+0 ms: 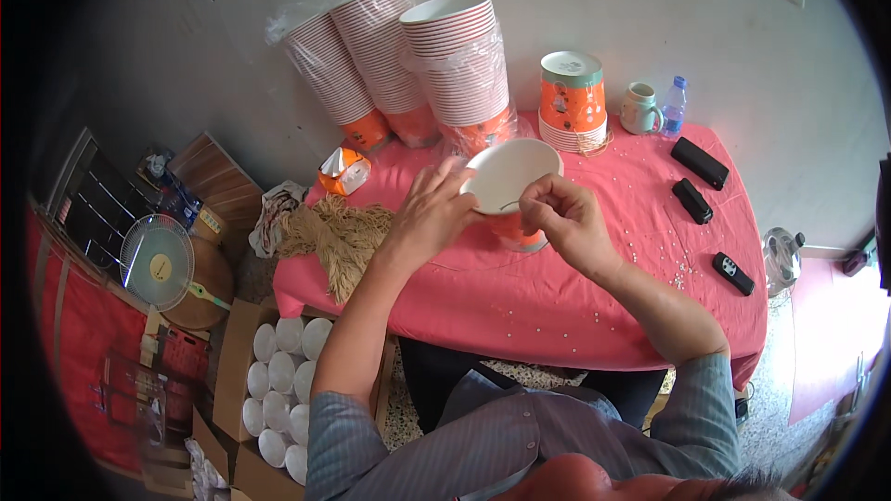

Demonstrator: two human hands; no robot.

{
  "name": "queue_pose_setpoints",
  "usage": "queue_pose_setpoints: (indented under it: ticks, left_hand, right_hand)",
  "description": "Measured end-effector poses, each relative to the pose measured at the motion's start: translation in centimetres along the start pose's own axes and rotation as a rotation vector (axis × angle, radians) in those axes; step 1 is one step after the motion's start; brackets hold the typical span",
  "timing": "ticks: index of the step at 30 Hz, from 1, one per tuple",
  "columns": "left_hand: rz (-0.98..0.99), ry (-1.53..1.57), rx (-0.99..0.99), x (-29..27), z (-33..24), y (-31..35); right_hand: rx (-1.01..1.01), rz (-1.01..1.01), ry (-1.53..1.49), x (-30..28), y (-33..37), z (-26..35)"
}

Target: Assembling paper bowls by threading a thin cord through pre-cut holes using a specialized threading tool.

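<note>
An orange-and-white paper bucket (520, 234) stands upright near the middle of the table, its open mouth tipped toward me in view. My left hand (432, 209) grips its rim from the left side, thumb outside and fingers over the edge. At the right side of the rim, my right hand (564, 216) is closed in a pinch on a thin cord (509, 205), whose short end shows against the bucket's near rim. A bundle of loose beige cords (345, 237) lies to the left of my left hand.
Tall stacks of nested paper buckets (455, 65) in plastic stand behind; upside-down buckets (572, 102), a mug (640, 109) and a water bottle (675, 108) are back right. Black cases (700, 163) and small white bits (682, 276) lie rightward. A carton (237, 366) of white cups sits lower left.
</note>
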State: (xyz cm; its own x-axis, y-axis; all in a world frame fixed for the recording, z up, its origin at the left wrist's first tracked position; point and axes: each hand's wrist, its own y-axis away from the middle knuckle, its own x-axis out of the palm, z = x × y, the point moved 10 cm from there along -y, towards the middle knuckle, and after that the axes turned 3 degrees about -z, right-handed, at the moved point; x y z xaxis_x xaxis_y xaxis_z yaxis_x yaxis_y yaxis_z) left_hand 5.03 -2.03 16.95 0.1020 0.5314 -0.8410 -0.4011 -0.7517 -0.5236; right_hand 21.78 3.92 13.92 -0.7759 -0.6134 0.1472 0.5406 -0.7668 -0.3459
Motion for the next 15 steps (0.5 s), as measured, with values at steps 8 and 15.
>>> queue_pose_setpoints:
  ticks: [8,15]
  left_hand:
    - [0.103,0.357,-0.131,0.0,0.5,-0.9]
    - [0.143,0.268,-0.242,1.8,2.6,2.0]
  right_hand:
    - [0.041,0.001,-0.09,-1.1,-0.6,0.5]
    - [0.057,0.027,-0.122,-0.8,-1.5,-0.4]
